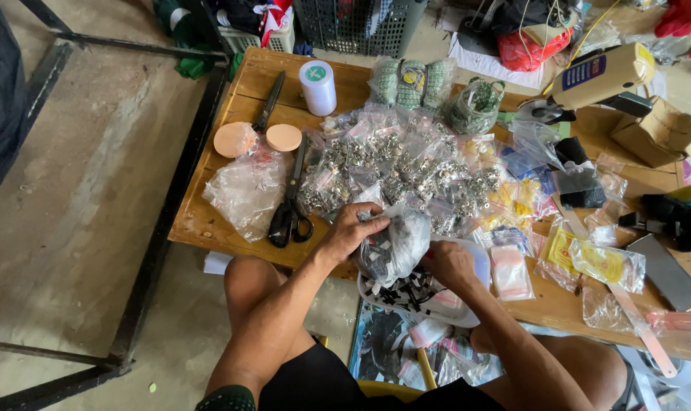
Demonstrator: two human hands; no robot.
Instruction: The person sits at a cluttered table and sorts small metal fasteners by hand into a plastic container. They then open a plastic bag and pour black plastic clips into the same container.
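— Clear crinkled plastic bag (395, 245) of dark small parts: location? Hand state?
— Just right of black-handled scissors (290, 209), at wooden table (208, 221) edge. Gripped by left hand (351, 232); right hand (450, 262) clenched beneath.

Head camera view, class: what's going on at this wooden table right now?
A seated person holds a clear plastic bag of dark and white pieces at the table's near edge. The left hand grips its top; the right hand supports it from beside. Behind lies a heap of small packets of metal parts, with black scissors to the left.
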